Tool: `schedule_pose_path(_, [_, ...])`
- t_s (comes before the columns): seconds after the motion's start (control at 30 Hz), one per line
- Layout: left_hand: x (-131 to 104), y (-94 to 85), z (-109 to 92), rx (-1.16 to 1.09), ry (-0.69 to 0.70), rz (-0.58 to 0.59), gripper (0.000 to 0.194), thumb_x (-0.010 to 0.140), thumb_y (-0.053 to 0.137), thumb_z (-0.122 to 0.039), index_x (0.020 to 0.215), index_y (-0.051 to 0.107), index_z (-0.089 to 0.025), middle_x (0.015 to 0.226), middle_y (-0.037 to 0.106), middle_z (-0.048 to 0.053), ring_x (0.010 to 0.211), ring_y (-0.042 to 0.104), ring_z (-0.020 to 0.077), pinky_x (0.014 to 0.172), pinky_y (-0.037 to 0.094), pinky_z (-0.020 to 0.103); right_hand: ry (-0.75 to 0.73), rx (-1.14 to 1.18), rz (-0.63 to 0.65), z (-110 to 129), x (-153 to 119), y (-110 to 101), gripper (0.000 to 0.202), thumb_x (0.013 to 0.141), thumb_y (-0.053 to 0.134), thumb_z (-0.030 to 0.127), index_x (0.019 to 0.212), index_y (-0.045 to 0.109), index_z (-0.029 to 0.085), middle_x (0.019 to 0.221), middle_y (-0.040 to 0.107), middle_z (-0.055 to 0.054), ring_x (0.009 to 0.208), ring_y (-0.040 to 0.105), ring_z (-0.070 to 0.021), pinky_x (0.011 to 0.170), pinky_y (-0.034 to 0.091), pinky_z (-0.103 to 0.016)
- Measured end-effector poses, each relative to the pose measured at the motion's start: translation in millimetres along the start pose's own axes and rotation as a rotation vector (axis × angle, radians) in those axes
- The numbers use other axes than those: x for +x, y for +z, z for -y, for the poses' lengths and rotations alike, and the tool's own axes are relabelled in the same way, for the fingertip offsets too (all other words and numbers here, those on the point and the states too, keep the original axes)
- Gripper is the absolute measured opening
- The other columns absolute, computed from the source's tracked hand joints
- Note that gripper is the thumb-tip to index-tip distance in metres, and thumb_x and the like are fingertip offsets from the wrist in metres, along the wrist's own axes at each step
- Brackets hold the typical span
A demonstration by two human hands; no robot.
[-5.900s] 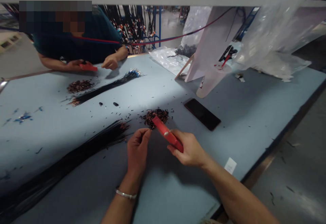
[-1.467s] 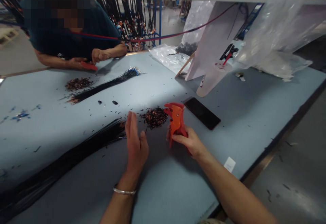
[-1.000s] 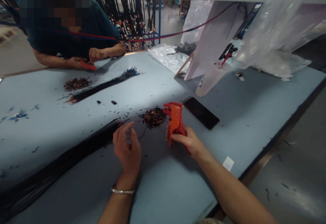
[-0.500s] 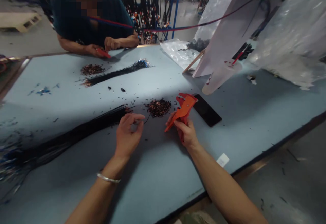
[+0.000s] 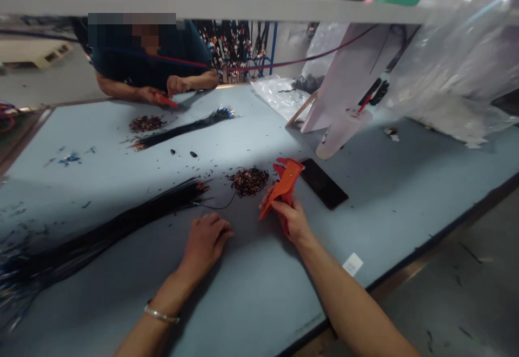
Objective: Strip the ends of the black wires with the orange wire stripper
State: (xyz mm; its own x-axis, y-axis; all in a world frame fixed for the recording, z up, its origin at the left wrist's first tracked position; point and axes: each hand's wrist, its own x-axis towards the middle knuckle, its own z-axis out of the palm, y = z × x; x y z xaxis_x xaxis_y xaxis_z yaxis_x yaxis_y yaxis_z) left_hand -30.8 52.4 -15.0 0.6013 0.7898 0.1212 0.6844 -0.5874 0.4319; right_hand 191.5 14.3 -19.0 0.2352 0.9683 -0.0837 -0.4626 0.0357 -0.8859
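My right hand (image 5: 290, 216) is wrapped round the handles of an orange-red wire stripper (image 5: 286, 181), its head pointing away from me. My left hand (image 5: 208, 238) is low over the table, fingers loosely bent and thumb a little apart, with nothing seen in it. Just beyond its fingers a single thin black wire (image 5: 221, 207) lies curved, between the end of a long bundle of black wires (image 5: 133, 219) and a pile of short dark and coppery scraps (image 5: 249, 181). The bundle's far left end has blue and silvery tips.
A black phone (image 5: 324, 183) lies right of the wire stripper, with a plastic cup (image 5: 343, 132) behind it. Across the table, a co-worker's hands (image 5: 164, 92) hold a red tool near another wire bundle (image 5: 182, 127) and scrap pile (image 5: 146, 124). A shelf (image 5: 227, 2) crosses overhead.
My left hand has let go of the thin wire and come down nearer to me. The wire now lies on the table. The view has tilted up, showing more shelf. The wire stripper stays in my right hand.
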Motion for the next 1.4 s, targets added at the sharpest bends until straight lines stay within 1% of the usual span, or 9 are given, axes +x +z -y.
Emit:
schedule_pose_path(0.1, [8, -11.0, -1, -0.036, 0.049, -0.067, 0.018, 0.086, 0.055, -0.030, 0.073, 0.065, -0.021, 0.075, 0.065, 0.005, 0.075, 0.059, 0.0213, 0.067, 0.039, 0.032, 0.010, 0.033, 0.009, -1, 1, 0, 0.028, 0.070, 0.070, 0.028, 0.096, 0.060, 0.020, 0.082, 0.066, -0.003, 0.071, 0.066, -0.0214, 0.063, 0.056, -0.035])
schedule_pose_path(0.23, [50, -28.3, -6, -0.110, -0.029, -0.239, 0.019, 0.086, 0.055, -0.033, 0.075, 0.066, -0.022, 0.078, 0.064, 0.004, 0.075, 0.060, 0.0202, 0.069, 0.043, 0.031, 0.014, 0.066, 0.004, -1, 1, -1, 0.029, 0.069, 0.072, 0.025, 0.096, 0.061, 0.019, 0.082, 0.066, -0.002, 0.073, 0.066, -0.0211, 0.063, 0.056, -0.033])
schedule_pose_path(0.47, [115, -14.6, 2, -0.086, -0.127, -0.236, 0.012, 0.078, 0.059, -0.022, 0.071, 0.068, -0.021, 0.075, 0.064, 0.004, 0.069, 0.060, 0.0205, 0.067, 0.045, 0.032, 0.013, 0.062, 0.021, -3, 3, -3, 0.025, 0.071, 0.071, 0.025, 0.094, 0.062, 0.019, 0.082, 0.066, -0.003, 0.071, 0.066, -0.0211, 0.062, 0.056, -0.033])
schedule_pose_path(0.63, [98, -20.6, 9, -0.166, -0.126, -0.366, 0.018, 0.078, 0.056, -0.020, 0.089, 0.069, -0.021, 0.084, 0.065, 0.003, 0.064, 0.058, 0.0147, 0.064, 0.046, 0.028, 0.016, 0.084, 0.035, -1, 3, -2, 0.026, 0.071, 0.071, 0.025, 0.094, 0.063, 0.018, 0.081, 0.066, -0.003, 0.072, 0.067, -0.0209, 0.062, 0.056, -0.032])
schedule_pose_path(0.7, [84, -23.0, 8, -0.152, -0.165, -0.408, 0.015, 0.081, 0.053, -0.024, 0.082, 0.067, -0.019, 0.079, 0.065, 0.003, 0.065, 0.058, 0.0150, 0.065, 0.046, 0.027, 0.010, 0.084, 0.035, -1, 3, -2, 0.026, 0.071, 0.071, 0.025, 0.094, 0.063, 0.018, 0.080, 0.066, -0.002, 0.072, 0.066, -0.0208, 0.061, 0.056, -0.032])
schedule_pose_path(0.9, [68, -9.0, -8, -0.006, -0.141, -0.273, 0.019, 0.087, 0.053, -0.033, 0.089, 0.066, -0.018, 0.083, 0.068, 0.006, 0.077, 0.062, 0.0207, 0.069, 0.044, 0.029, 0.009, 0.080, 0.023, -3, 3, -2, 0.025, 0.071, 0.070, 0.024, 0.095, 0.062, 0.018, 0.082, 0.067, -0.002, 0.073, 0.067, -0.0203, 0.065, 0.057, -0.033])
schedule_pose_path(1.07, [71, -1.9, -11, 0.077, -0.208, -0.198, 0.015, 0.086, 0.052, -0.023, 0.080, 0.066, -0.020, 0.080, 0.070, 0.006, 0.077, 0.063, 0.0222, 0.064, 0.040, 0.029, 0.003, 0.084, 0.038, -2, 4, -2, 0.025, 0.071, 0.070, 0.023, 0.094, 0.062, 0.018, 0.081, 0.067, -0.002, 0.069, 0.067, -0.0196, 0.062, 0.056, -0.032])
schedule_pose_path(1.2, [64, -6.2, -10, -0.078, -0.280, -0.326, 0.015, 0.086, 0.049, -0.024, 0.079, 0.061, -0.020, 0.075, 0.066, 0.003, 0.069, 0.061, 0.0185, 0.063, 0.038, 0.027, 0.012, 0.086, 0.031, -2, 3, -1, 0.027, 0.070, 0.071, 0.023, 0.096, 0.062, 0.018, 0.081, 0.068, -0.003, 0.071, 0.067, -0.0207, 0.060, 0.056, -0.032])
schedule_pose_path(1.4, [56, -0.9, -15, -0.553, -0.254, -0.365, 0.019, 0.088, 0.050, -0.033, 0.080, 0.059, -0.019, 0.066, 0.057, -0.002, 0.060, 0.051, 0.0132, 0.058, 0.039, 0.023, 0.053, 0.098, 0.080, 5, 0, -1, 0.029, 0.069, 0.070, 0.021, 0.097, 0.063, 0.017, 0.079, 0.068, -0.003, 0.070, 0.067, -0.0194, 0.063, 0.055, -0.030])
